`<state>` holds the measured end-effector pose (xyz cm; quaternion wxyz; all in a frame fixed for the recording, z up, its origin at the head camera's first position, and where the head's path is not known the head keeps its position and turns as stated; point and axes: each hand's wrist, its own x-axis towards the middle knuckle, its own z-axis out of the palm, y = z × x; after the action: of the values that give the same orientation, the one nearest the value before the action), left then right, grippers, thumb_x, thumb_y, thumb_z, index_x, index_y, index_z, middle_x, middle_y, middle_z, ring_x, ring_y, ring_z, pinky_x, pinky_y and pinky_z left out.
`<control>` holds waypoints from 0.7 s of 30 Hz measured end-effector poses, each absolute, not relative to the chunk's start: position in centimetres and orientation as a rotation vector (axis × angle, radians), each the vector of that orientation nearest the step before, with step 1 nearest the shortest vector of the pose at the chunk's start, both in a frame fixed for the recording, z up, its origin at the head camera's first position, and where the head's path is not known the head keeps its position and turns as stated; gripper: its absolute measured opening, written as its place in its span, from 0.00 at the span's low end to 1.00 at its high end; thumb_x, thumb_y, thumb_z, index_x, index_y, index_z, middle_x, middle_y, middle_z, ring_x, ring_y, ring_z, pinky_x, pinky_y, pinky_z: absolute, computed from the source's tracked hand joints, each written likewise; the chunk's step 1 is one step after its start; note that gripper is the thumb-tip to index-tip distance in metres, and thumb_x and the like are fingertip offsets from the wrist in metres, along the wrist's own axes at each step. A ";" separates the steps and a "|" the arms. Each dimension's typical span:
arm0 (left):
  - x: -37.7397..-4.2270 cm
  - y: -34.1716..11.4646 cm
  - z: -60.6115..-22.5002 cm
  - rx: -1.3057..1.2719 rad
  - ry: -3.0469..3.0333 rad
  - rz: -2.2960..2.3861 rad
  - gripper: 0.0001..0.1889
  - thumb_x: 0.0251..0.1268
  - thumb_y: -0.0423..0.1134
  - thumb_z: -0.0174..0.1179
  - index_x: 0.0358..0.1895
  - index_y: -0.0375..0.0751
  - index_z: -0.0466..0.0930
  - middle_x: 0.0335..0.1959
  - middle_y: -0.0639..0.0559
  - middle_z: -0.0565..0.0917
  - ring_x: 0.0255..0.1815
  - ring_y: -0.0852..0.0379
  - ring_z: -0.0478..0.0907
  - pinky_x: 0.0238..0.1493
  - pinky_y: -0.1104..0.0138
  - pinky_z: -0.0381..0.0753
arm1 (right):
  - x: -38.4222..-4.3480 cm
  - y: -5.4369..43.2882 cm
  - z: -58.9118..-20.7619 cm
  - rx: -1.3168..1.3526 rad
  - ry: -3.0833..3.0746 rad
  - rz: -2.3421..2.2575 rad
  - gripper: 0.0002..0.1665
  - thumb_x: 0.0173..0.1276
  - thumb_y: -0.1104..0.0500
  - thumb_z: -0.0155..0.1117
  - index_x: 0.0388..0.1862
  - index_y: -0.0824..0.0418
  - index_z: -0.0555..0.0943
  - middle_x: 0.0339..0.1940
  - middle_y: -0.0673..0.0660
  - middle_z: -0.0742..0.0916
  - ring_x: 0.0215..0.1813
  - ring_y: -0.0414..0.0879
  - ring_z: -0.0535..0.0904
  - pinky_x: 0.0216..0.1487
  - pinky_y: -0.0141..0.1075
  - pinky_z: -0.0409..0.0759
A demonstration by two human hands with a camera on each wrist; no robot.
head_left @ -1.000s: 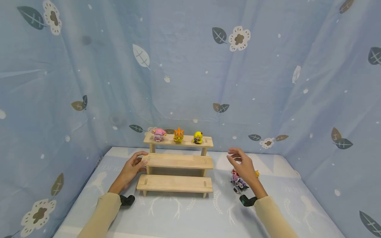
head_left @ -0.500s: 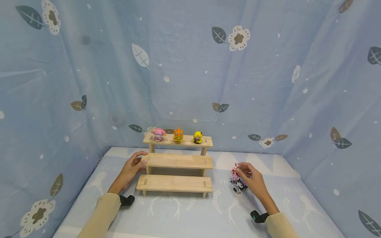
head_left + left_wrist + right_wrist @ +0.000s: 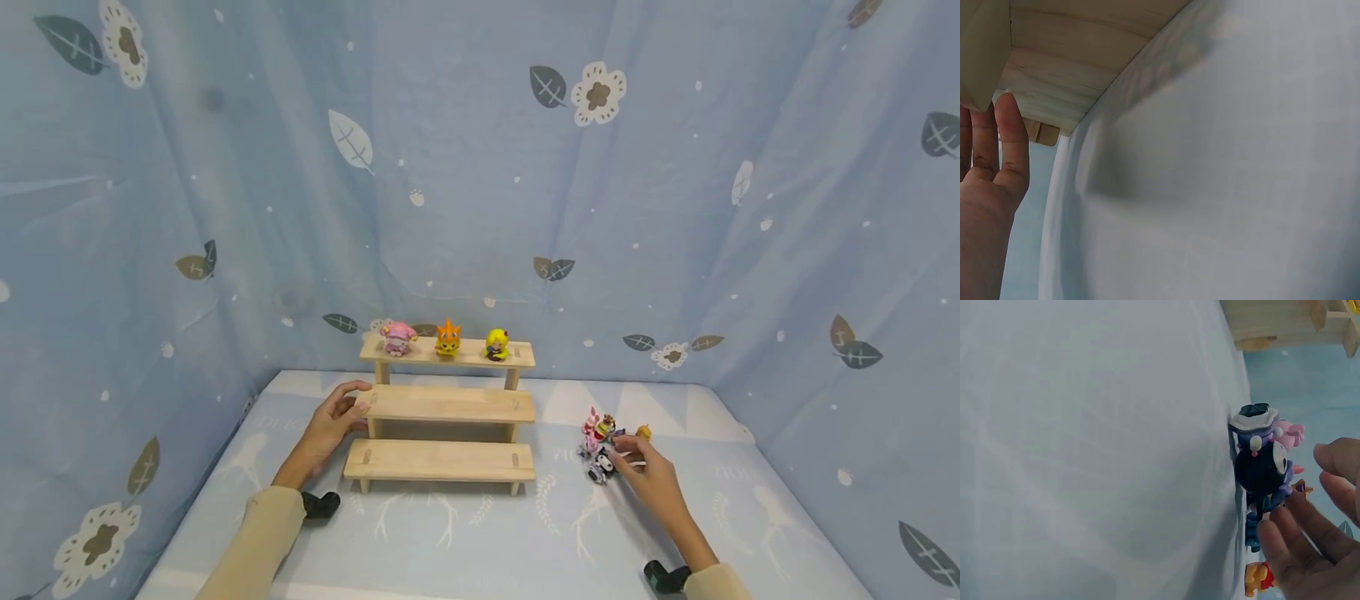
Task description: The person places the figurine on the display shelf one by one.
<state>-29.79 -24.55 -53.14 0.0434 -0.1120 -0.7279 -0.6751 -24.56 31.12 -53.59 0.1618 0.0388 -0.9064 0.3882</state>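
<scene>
A three-tier wooden stand (image 3: 450,403) stands on the table. My left hand (image 3: 331,423) holds the left end of its middle board, and the left wrist view shows the fingers (image 3: 1012,134) against the wood. To the right of the stand, several small figurines cluster together, among them a black-and-white one (image 3: 602,463) and a pink one (image 3: 591,422). My right hand (image 3: 651,479) is beside the cluster, thumb and fingers apart around the near side of the black figurine (image 3: 1260,469). Whether the fingertips touch it is unclear.
On the top board stand a pink figurine (image 3: 398,339), an orange-and-yellow one (image 3: 447,340) and a yellow-haired one (image 3: 497,344). An orange figurine (image 3: 643,432) stands behind my right hand. A patterned blue curtain (image 3: 480,183) surrounds the table.
My right hand has come down and toward me, from above the figurines to the near right side of the cluster. My left hand has stayed at the middle board.
</scene>
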 end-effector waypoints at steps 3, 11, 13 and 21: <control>-29.9 -24.7 -53.3 -0.343 -2.224 -2.070 0.27 0.77 0.48 0.62 0.73 0.46 0.68 0.54 0.42 0.78 0.50 0.51 0.81 0.55 0.42 0.81 | -24.6 31.1 -53.7 0.054 -2.633 1.105 0.21 0.74 0.52 0.70 0.59 0.61 0.82 0.50 0.56 0.88 0.49 0.48 0.83 0.51 0.37 0.83; -30.3 -24.7 -53.2 -0.373 -2.231 -2.067 0.28 0.78 0.48 0.61 0.74 0.46 0.66 0.56 0.40 0.77 0.51 0.50 0.80 0.55 0.44 0.82 | -24.9 30.8 -53.9 0.004 -2.748 1.045 0.30 0.73 0.45 0.69 0.63 0.65 0.81 0.55 0.64 0.87 0.55 0.59 0.84 0.57 0.54 0.81; -30.3 -24.7 -53.0 -0.375 -2.240 -2.058 0.28 0.78 0.49 0.61 0.74 0.46 0.66 0.57 0.38 0.76 0.52 0.50 0.80 0.55 0.44 0.82 | -25.1 30.8 -53.8 -0.015 -2.791 1.022 0.32 0.73 0.45 0.69 0.65 0.66 0.81 0.57 0.67 0.85 0.57 0.61 0.82 0.58 0.57 0.80; -30.0 -24.7 -53.2 -0.366 -2.245 -2.061 0.28 0.77 0.49 0.62 0.73 0.47 0.67 0.55 0.39 0.77 0.51 0.50 0.80 0.55 0.42 0.80 | -25.4 30.7 -53.4 -0.118 -2.875 1.083 0.37 0.70 0.41 0.71 0.62 0.70 0.82 0.54 0.65 0.84 0.48 0.54 0.80 0.46 0.49 0.81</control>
<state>-30.00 -24.74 -53.16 0.0360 -0.1191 -0.7309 -0.6710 -25.38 30.71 -53.43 0.0334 -0.0384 -0.9346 0.3521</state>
